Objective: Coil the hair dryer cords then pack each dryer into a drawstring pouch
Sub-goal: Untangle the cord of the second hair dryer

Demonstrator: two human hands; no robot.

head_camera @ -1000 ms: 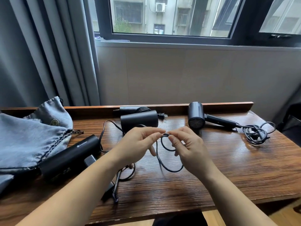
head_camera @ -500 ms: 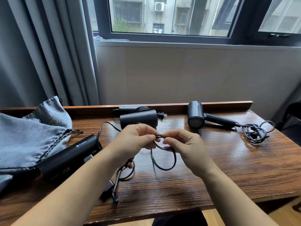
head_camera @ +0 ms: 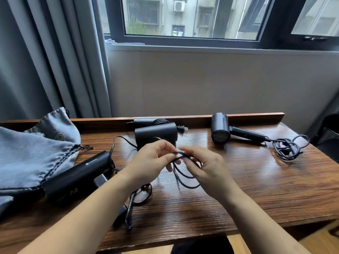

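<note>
Nearest you on the counter, a loose stretch of black cord and its plug lie by your left forearm. Both your forearms reach in over the front edge, hands raised above the middle of the counter. Your left hand pinches the cord between thumb and fingers, and loops hang from that grip. Your right hand has its fingers curled with the loops passing around them.

At the left, one grey drawstring pouch lies with the nearest dryer at its mouth; whether any of it is inside you cannot tell. A second pouch sits behind it.

You have three black dryers: that one, a folded dryer at the back rail, and a right dryer with its tangled cord beside it
</note>
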